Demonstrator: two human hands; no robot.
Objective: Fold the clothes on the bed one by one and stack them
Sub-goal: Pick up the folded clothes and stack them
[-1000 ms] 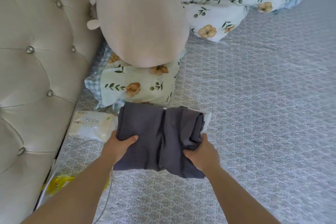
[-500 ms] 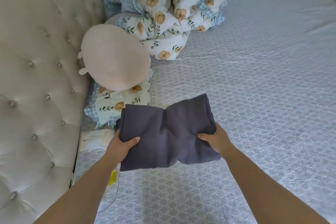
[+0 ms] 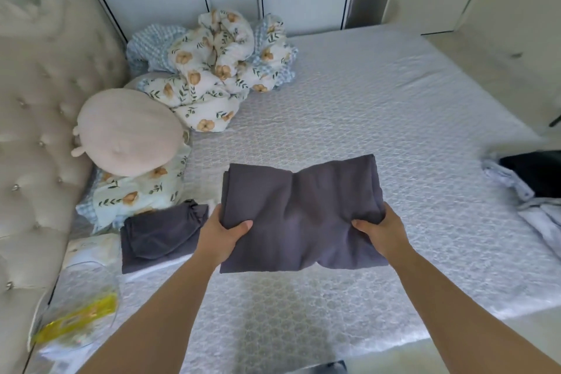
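Left hand (image 3: 223, 234) and right hand (image 3: 381, 229) grip a folded, creased dark grey garment (image 3: 300, 212).

We find open quilted grey bedspread (image 3: 379, 106) centrally; the crumpled floral duvet (image 3: 218, 70) and round beige plush cushion (image 3: 127, 136) obstruct the left.

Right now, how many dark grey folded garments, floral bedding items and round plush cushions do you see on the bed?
Dark grey folded garments: 2, held garment, lying garment
Floral bedding: 2, floral quilt, floral pillow
Round plush cushion: 1
Total: 5
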